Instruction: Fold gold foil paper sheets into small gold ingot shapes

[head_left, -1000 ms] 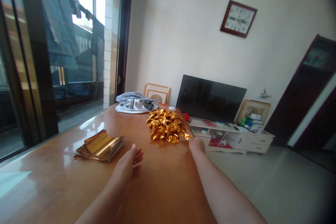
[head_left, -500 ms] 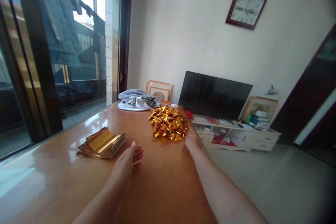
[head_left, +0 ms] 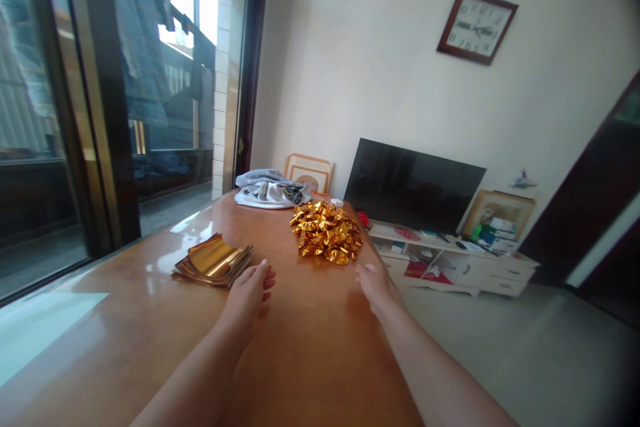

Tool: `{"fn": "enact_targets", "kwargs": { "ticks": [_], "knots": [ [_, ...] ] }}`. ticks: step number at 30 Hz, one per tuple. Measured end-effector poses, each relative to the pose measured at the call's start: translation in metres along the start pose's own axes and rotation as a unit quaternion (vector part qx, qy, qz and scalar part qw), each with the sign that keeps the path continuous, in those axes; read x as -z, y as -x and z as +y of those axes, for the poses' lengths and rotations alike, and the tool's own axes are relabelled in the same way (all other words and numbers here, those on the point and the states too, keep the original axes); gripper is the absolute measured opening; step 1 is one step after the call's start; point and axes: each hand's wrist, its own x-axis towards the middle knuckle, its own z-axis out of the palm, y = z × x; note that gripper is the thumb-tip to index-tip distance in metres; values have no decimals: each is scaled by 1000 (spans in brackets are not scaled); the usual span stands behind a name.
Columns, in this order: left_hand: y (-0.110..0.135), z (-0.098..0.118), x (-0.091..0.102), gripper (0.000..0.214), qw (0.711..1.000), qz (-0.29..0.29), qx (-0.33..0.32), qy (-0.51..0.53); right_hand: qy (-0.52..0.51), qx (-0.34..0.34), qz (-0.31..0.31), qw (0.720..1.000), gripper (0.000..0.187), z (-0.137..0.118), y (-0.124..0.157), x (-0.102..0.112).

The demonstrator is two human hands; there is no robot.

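My left hand [head_left: 251, 288] hovers over the table [head_left: 310, 347], just right of a stack of gold foil paper [head_left: 214, 261]. Its fingers are loosely curved and apart, with nothing held in them. Near the table's right edge is my right hand [head_left: 376, 285], slightly below a heap of folded gold foil pieces [head_left: 327, 230]. Nothing shows in its loosely bent fingers, and a small gap separates it from the heap.
Folded pale cloth [head_left: 270, 190] lies at the table's far end, beside a small white object [head_left: 337, 202]. Beyond the right edge stand a low white cabinet [head_left: 500, 273] and a television [head_left: 415, 183]. Glass sliding doors [head_left: 100, 113] run along the left.
My right hand has drawn back from the heap's lower right edge toward me. My left hand has shifted little, staying beside the foil stack. The whole view has swung slightly left.
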Motion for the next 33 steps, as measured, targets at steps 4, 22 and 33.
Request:
{"fn": "enact_targets", "kwargs": {
  "ticks": [4,22,33],
  "knots": [
    [3,3,2,44,999,11,-25,-42,-82,-36,-51,995,35,-12,36,6],
    [-24,13,57,22,948,243,-169,-116,-123,-14,-149,981,48,-7,116,13],
    [-30,-2,65,30,927,260,-188,-194,-57,33,-185,981,46,-9,118,16]
  ]
}}
